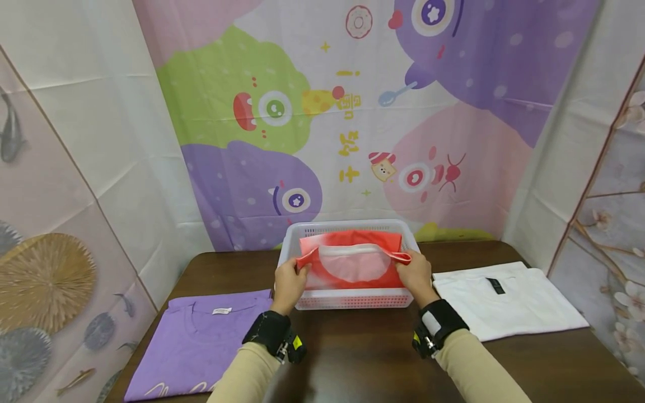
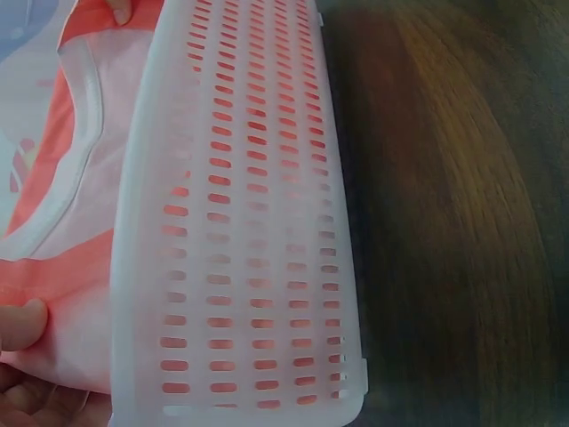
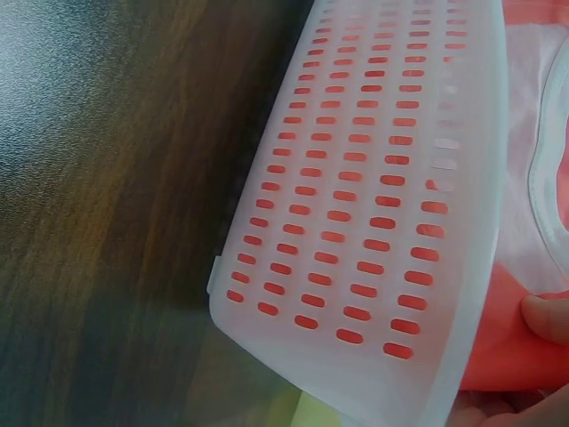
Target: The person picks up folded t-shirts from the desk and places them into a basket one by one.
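A red and pale pink garment [image 1: 355, 263] with a white-edged neckline lies in a white perforated basket [image 1: 353, 300]. My left hand [image 1: 289, 285] pinches its left side at the basket's left edge, and my right hand [image 1: 417, 275] pinches its right side, so the fabric is lifted between them. In the left wrist view the left thumb [image 2: 22, 326] presses on the cloth beside the basket wall [image 2: 240, 222]. The right wrist view has the right thumb [image 3: 547, 318] on the red cloth, with the remaining fingers partly hidden below it.
A folded purple shirt [image 1: 201, 341] lies on the dark wooden table [image 1: 353, 358] at the left. A folded white garment [image 1: 524, 308] with a black label is at the right. Behind the table hangs a printed cloth [image 1: 363, 129].
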